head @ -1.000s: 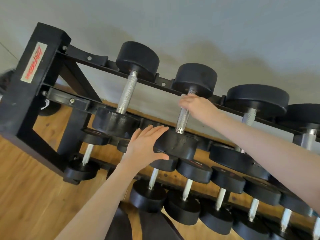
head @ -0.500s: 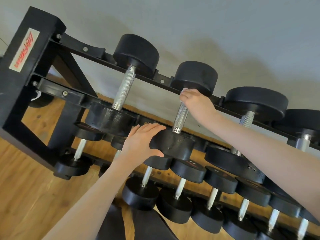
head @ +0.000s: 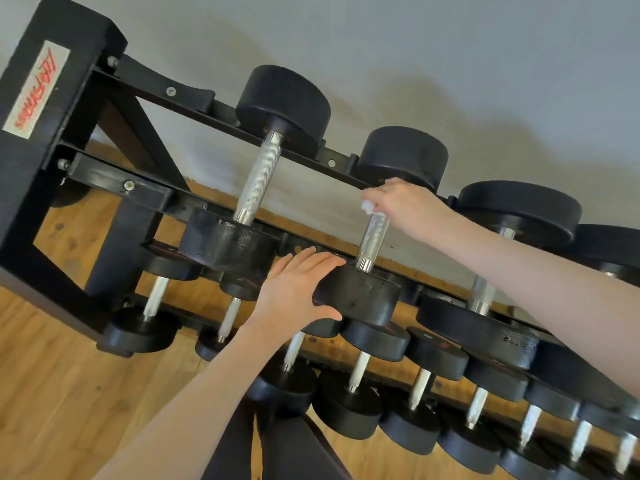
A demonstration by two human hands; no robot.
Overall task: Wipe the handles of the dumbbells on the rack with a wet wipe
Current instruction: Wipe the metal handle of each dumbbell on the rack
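A black dumbbell rack (head: 110, 174) holds black dumbbells with knurled steel handles on its top tier. My right hand (head: 405, 202) grips the far end of the second dumbbell's handle (head: 372, 240), with a white wet wipe (head: 367, 206) bunched under its fingers. My left hand (head: 294, 292) holds the near black head (head: 360, 296) of that same dumbbell, fingers over its top and thumb under it. The first dumbbell's handle (head: 259, 178) on the left is bare.
Lower tiers carry several smaller dumbbells (head: 349, 400) with pale handles. More large dumbbells (head: 519, 209) sit to the right on the top tier. A grey wall (head: 450, 46) stands behind the rack, wooden floor (head: 52, 410) below. My dark-clad legs (head: 277, 445) are at the bottom.
My right hand has slid up the second dumbbell's handle to its far end, and the white wipe now shows. The left hand keeps its hold on the near head.
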